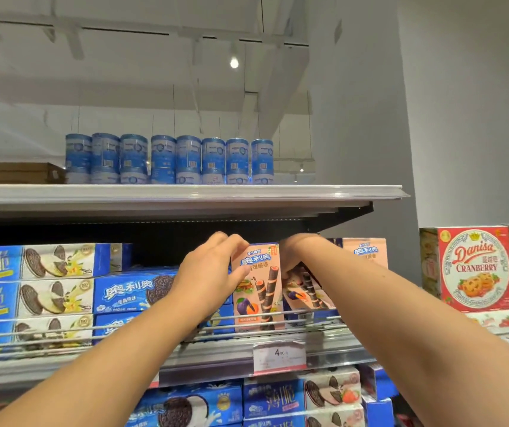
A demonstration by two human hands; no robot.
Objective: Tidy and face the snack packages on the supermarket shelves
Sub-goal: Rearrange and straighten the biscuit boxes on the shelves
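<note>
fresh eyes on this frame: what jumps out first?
Both hands, mid-shelf: the left hand holds an upright peach wafer-roll box, while the right hand reaches behind it onto a tilted box. Above, a row of blue cans lines the top shelf; far right stand red Danisa tins.

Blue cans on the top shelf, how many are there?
8. The blue cans stand in one row along the top shelf, from the leftmost beside the cardboard boxes to the rightmost. More may stand hidden behind them.
</note>
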